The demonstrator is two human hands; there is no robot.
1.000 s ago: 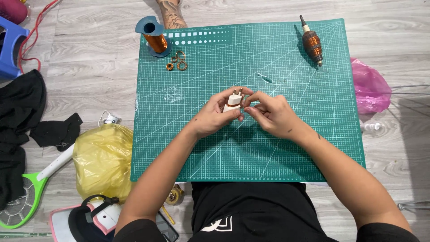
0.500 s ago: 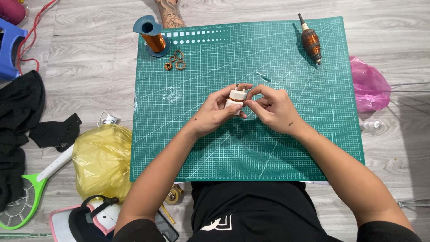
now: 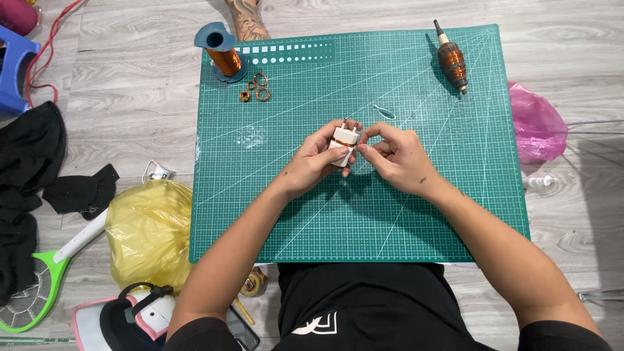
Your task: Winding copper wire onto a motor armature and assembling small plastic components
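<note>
My left hand [image 3: 317, 159] grips a small white bobbin wound with copper wire [image 3: 343, 140], held just above the middle of a green cutting mat [image 3: 292, 201]. My right hand [image 3: 395, 155] is right beside it, thumb and forefinger pinched together at the bobbin's right edge; whether a thin wire is between them is too fine to see. Both forearms reach in from the bottom of the view.
A spool of copper wire [image 3: 223, 57] and three small copper coils [image 3: 255, 87] lie at the mat's far left corner, a motor armature [image 3: 452, 60] at its far right. A yellow bag [image 3: 148, 233], black cloth [image 3: 29, 169], green racket [image 3: 39, 286] lie left; a pink bag [image 3: 536, 127] right.
Both hands with the bobbin have shifted slightly away from me on the mat, and the bobbin has been turned a little between the fingers.
</note>
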